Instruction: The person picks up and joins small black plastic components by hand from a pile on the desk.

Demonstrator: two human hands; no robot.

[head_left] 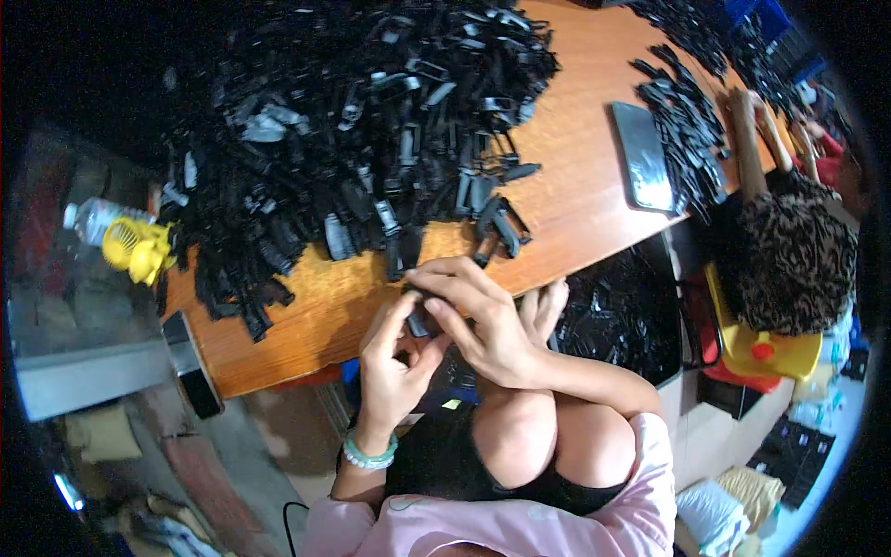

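Note:
My left hand [393, 360] and my right hand [479, 320] meet just off the near edge of the wooden table [575, 209]. Between them they pinch a small black plastic part [419, 321], mostly covered by my fingers, so its exact kind does not show. Thumbs and forefingers of both hands are closed on it. Right beyond my fingertips lies a large heap of black plastic parts [353, 158], some shaped like clips or frames. A few loose black frame-like pieces [502, 230] rest by the heap's near right side.
A phone [642, 156] lies beside a smaller pile of black parts [682, 121] at the right. Another phone-like device [192, 364] sits at the table's left corner, near a yellow fan [137, 249] and a bottle [97, 219]. Below is a black-lined bin [617, 316]; a co-worker [794, 251] sits right.

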